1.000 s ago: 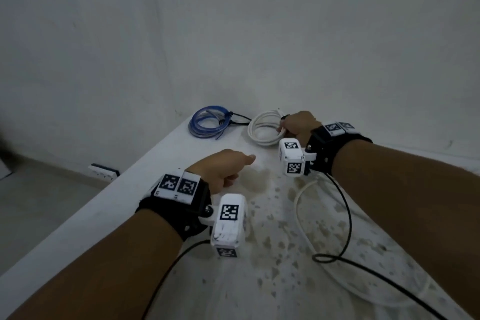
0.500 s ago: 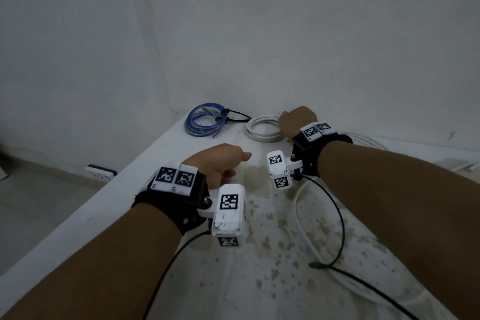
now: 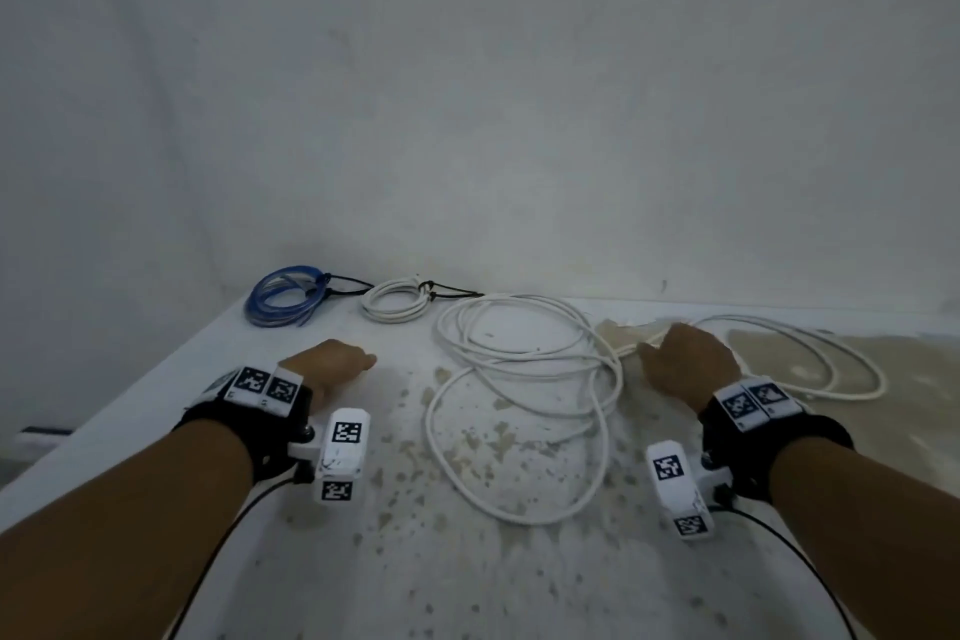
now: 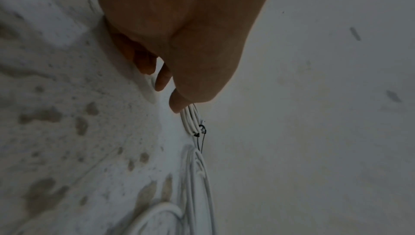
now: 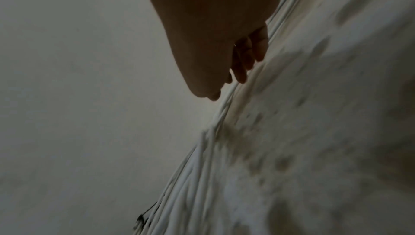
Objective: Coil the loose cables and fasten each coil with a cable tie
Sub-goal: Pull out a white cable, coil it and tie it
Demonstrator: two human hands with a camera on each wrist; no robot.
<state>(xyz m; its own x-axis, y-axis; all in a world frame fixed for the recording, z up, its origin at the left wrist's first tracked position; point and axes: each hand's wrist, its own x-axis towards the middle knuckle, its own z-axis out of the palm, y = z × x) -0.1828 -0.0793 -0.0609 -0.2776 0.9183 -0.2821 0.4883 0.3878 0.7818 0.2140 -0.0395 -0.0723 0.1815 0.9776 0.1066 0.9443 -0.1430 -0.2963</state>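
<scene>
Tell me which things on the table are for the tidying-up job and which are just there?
For the job:
- loose white cable, not coiled yet
- small white coil, tied
- blue coil, tied
- left hand and right hand

Just there:
- stained table
- wall
- black wrist camera wires

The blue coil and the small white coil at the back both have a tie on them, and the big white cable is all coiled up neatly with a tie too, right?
Not quite. The blue coil and the small white coil are tied, but the big white cable lies in loose loops with no tie. The head view shows it.
</scene>
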